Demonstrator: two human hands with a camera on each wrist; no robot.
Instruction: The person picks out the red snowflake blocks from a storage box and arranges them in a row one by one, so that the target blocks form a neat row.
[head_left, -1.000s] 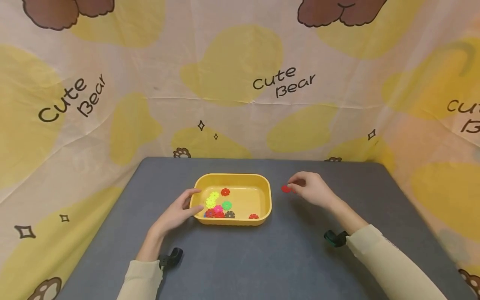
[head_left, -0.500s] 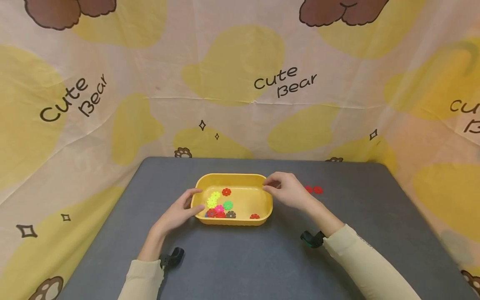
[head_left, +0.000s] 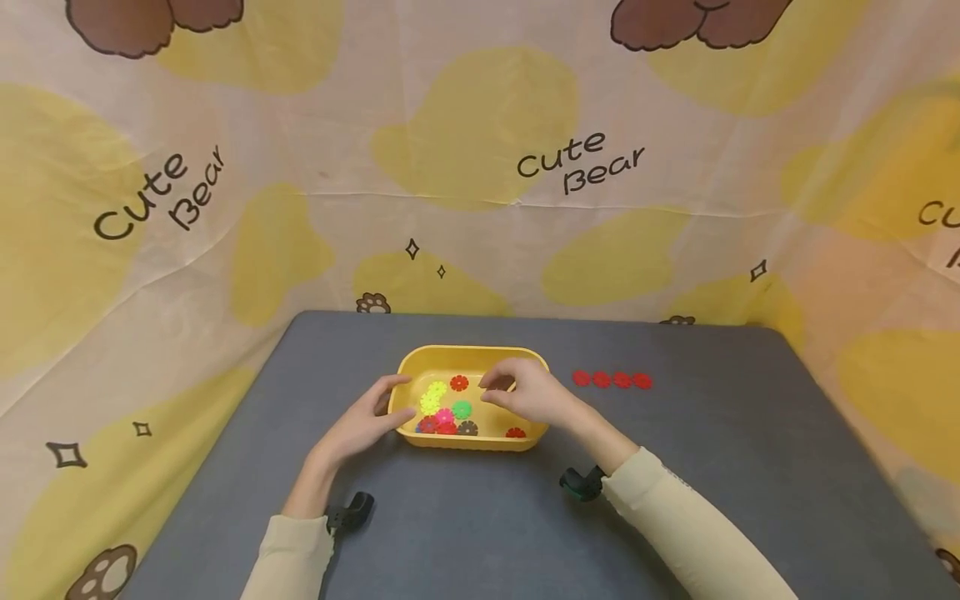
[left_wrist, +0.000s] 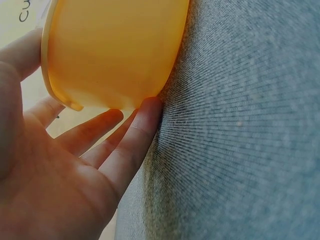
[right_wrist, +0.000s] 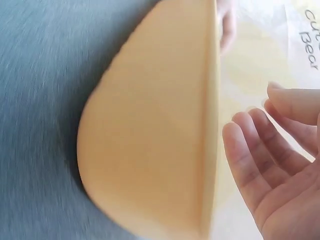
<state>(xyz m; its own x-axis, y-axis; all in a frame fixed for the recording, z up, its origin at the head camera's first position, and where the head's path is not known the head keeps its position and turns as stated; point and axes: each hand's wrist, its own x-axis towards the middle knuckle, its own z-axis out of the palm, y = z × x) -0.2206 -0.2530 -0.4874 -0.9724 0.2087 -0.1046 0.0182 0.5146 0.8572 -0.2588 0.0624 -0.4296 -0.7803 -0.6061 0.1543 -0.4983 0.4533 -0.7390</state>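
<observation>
A yellow plastic bin (head_left: 468,444) stands on the table, holding several small notched snowflake discs. Yellow discs (head_left: 431,402), a green disc (head_left: 462,409), a pink disc (head_left: 444,416), a dark grey disc (head_left: 468,428) and red ones lie inside. My left hand (head_left: 367,422) holds the bin's left end, thumb and index finger over the rim; the left wrist view shows other fingers against the outer wall. My right hand (head_left: 528,393) hovers over the right part of the bin, fingers loosely bent with nothing between them. In the right wrist view its fingers (right_wrist: 235,145) are beside the rim.
Several red discs (head_left: 612,380) lie in a row on the grey table (head_left: 465,525), right of the bin. Patterned cloth (head_left: 480,125) hangs behind and at both sides.
My right hand has left the red disc at the row's left end and moved left over the bin. The whole row now shows. The left hand stays at the bin's left end.
</observation>
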